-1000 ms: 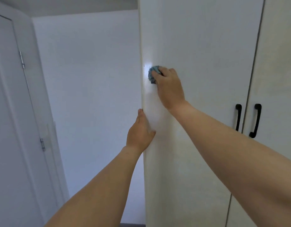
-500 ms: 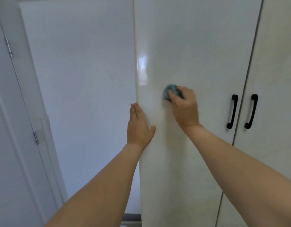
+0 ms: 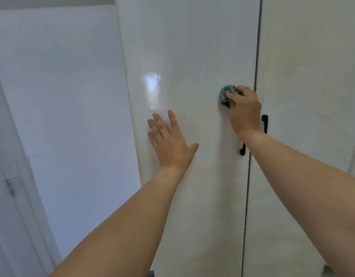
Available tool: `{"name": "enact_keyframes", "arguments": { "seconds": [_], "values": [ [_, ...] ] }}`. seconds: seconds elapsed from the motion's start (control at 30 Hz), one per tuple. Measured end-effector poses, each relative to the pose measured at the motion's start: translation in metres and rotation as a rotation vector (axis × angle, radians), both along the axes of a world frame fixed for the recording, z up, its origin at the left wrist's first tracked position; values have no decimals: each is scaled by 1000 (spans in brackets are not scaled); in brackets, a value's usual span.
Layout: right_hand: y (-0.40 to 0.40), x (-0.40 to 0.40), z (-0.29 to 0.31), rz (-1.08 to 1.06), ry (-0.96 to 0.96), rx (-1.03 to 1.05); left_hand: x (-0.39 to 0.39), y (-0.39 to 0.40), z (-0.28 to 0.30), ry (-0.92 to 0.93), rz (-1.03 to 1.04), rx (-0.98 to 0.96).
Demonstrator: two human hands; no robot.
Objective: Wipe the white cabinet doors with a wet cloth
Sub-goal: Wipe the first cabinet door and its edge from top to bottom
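**Wiping a cabinet door**

The right hand (image 3: 245, 111) grips a bunched blue cloth (image 3: 226, 95) pressed against the left door (image 3: 192, 56), near the seam with the right door (image 3: 312, 116) and above a black handle (image 3: 264, 123). The left hand (image 3: 170, 142) lies flat, fingers spread, on the same door.

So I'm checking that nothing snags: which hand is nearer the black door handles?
The right hand, gripping the crumpled blue cloth, sits directly in front of the black door handles, partly hiding them. The left hand rests flat on the white cabinet door, well to their left.
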State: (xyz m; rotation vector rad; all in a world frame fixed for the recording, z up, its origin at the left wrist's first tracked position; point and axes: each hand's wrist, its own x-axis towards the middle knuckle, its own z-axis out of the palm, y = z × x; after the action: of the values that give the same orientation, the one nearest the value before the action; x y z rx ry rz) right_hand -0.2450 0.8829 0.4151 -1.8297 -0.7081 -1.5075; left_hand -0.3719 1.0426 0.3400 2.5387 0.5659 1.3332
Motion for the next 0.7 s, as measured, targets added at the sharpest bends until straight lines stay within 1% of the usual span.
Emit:
{"name": "enact_keyframes", "arguments": {
  "seconds": [0.1,0.17,0.33,0.4,0.5,0.57,0.63,0.7],
  "values": [
    [-39,22,18,30,82,-12,18,-27,11,24,-24,19],
    [-46,26,11,31,101,-12,29,-37,14,40,-32,15],
    [-41,27,-61,-5,74,96,46,-43,9,87,24,37],
    [-41,26,-75,11,88,133,46,-42,8,104,44,51],
    [-47,19,-62,32,137,153,43,-44,11,136,44,55],
    [-45,9,-47,29,126,211,39,-42,12,138,23,49],
    [-30,-4,-39,51,75,227,33,-37,10,92,-15,45],
    [-5,-14,-49,53,84,185,24,-29,3,23,-45,69]
  ]
}}
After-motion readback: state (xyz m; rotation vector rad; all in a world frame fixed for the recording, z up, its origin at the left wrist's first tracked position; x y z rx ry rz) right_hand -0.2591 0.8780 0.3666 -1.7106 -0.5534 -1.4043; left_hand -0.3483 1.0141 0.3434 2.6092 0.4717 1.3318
